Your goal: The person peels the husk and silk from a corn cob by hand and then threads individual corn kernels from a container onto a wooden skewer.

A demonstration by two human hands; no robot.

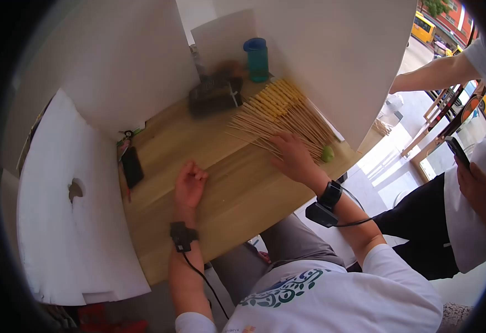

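Note:
A broad row of thin wooden sticks (pixel 308 123) lies at the right of the wooden table, their upper parts yellow. Over the near edge of this row rests my right hand (pixel 294 158), palm down, its fingers stretched out and thumb apart. A few sticks run out to the left from under its fingertips; whether any is gripped is hidden. My left hand (pixel 191 186) lies palm up at the middle of the table, fingers loosely curled with nothing visible in them. Each wrist wears a black strapped device with a cable. A small green object (pixel 327 154) sits beside my right hand.
A teal bottle with a blue lid (pixel 257 61) stands behind the sticks, near a blurred dark object (pixel 215 97). A black phone-like slab (pixel 132 167) lies at left. White panels (pixel 76 205) enclose the table. At right, another person's hand holds a phone (pixel 457 151).

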